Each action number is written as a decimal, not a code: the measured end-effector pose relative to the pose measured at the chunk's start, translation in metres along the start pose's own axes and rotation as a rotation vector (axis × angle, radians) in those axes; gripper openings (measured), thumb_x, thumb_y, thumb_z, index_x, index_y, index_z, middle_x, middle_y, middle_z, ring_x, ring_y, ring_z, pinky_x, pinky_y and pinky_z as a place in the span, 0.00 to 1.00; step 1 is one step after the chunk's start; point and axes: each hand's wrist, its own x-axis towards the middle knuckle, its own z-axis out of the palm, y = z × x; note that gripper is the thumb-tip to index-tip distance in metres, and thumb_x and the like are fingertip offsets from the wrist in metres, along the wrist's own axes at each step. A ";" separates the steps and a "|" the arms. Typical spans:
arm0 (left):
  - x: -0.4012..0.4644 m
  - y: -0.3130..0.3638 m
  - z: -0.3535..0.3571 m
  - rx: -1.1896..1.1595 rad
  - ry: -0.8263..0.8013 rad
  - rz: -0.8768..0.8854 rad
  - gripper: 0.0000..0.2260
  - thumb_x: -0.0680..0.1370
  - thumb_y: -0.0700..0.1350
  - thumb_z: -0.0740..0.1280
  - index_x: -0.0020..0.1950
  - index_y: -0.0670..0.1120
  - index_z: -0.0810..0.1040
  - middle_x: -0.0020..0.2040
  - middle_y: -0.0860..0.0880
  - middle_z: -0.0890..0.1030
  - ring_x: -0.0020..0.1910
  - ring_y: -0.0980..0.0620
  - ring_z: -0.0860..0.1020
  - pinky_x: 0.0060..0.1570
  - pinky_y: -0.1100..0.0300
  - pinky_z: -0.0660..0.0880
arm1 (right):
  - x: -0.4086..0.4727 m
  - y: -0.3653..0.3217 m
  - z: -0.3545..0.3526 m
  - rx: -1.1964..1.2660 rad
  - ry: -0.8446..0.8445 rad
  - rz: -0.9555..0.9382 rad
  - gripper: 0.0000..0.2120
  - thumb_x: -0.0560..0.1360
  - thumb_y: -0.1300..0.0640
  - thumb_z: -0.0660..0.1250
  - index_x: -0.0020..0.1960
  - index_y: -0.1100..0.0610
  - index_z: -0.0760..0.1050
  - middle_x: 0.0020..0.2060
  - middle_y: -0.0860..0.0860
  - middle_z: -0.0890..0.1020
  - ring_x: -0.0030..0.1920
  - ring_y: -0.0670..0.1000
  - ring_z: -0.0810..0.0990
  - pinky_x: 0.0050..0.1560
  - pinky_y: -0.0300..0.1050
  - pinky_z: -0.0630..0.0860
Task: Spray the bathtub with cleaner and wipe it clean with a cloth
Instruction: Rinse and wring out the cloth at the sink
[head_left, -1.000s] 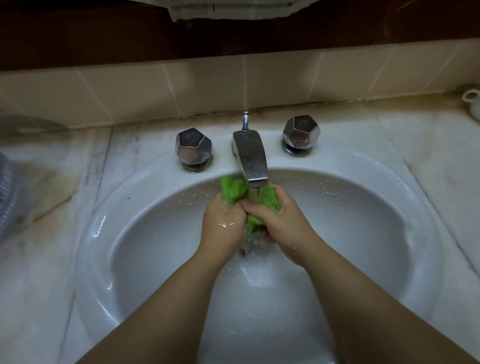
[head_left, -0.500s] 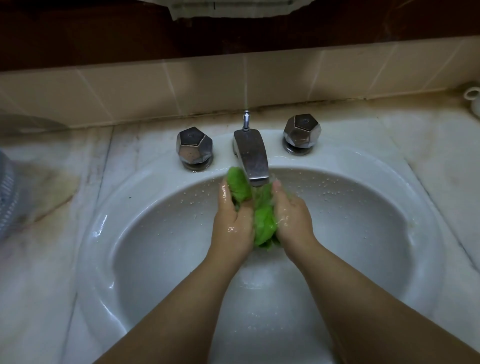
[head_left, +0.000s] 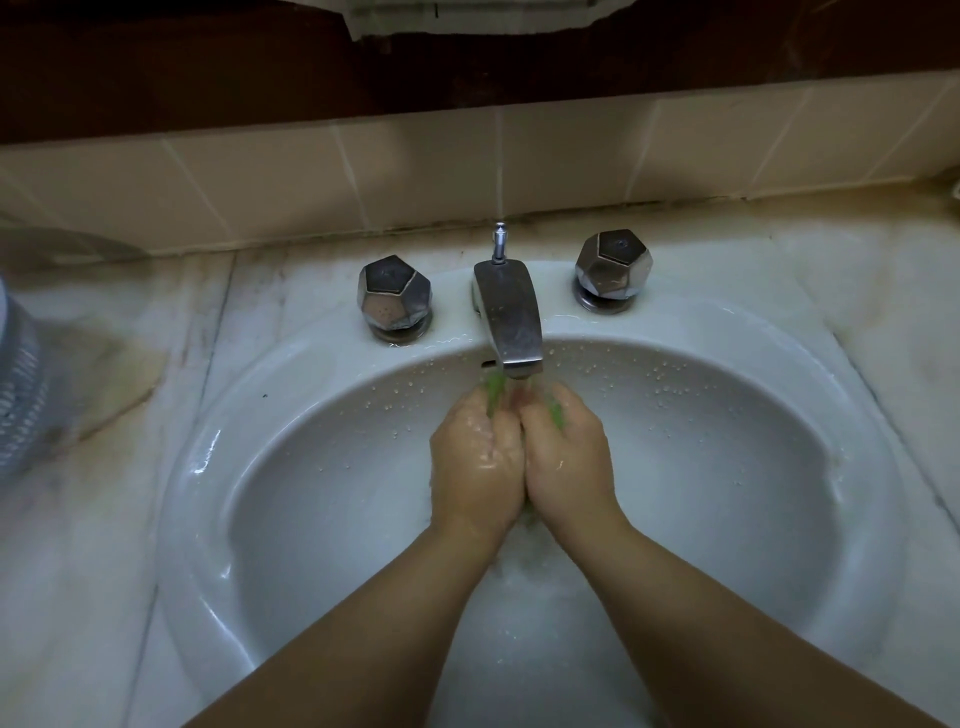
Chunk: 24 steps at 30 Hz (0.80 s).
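Two bare forearms reach up from the near edge over the white oval sink (head_left: 291, 426), meeting just below the chrome spout (head_left: 511, 317). The left hand (head_left: 475, 457) and right hand (head_left: 566, 457) are pressed side by side, backs up, fingers curled inward and clamped together on a green cloth (head_left: 494, 387). The cloth sits bunched between the palms directly under the spout's mouth; only two small green tufts show, one past the left hand's fingertips and one (head_left: 555, 410) by the right hand's knuckles. It is too crumpled and hidden to tell its long axis; the visible tufts poke away from the person, toward the spout. Both hands look wet and glossy. Droplets dot the basin wall on either side of the spout. Left of the spout stands a faceted chrome knob (head_left: 394, 293), right of it a matching knob (head_left: 613, 270), and behind it a thin pull rod (head_left: 500, 241). The marble desk (head_left: 130, 519) surrounds the sink, with beige tiles (head_left: 415, 171) behind the spout.
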 end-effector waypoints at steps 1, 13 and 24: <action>0.000 0.001 -0.001 0.003 -0.001 -0.004 0.15 0.84 0.55 0.60 0.41 0.54 0.77 0.36 0.53 0.81 0.37 0.58 0.79 0.34 0.64 0.72 | 0.001 0.001 0.001 -0.030 0.026 0.003 0.13 0.83 0.47 0.63 0.43 0.50 0.79 0.37 0.46 0.83 0.38 0.43 0.81 0.38 0.36 0.73; 0.001 0.002 -0.005 -0.048 -0.026 -0.017 0.10 0.75 0.51 0.63 0.35 0.51 0.74 0.32 0.54 0.79 0.31 0.59 0.74 0.29 0.67 0.68 | 0.009 0.002 0.000 -0.063 0.106 0.102 0.18 0.77 0.56 0.65 0.29 0.53 0.67 0.24 0.46 0.72 0.28 0.45 0.68 0.29 0.41 0.66; 0.001 0.001 -0.009 -0.175 -0.196 -0.033 0.11 0.79 0.45 0.58 0.57 0.60 0.71 0.47 0.53 0.81 0.43 0.58 0.80 0.42 0.56 0.77 | 0.016 -0.001 -0.005 0.203 0.051 0.411 0.22 0.73 0.41 0.59 0.59 0.54 0.74 0.51 0.56 0.83 0.52 0.57 0.82 0.56 0.58 0.79</action>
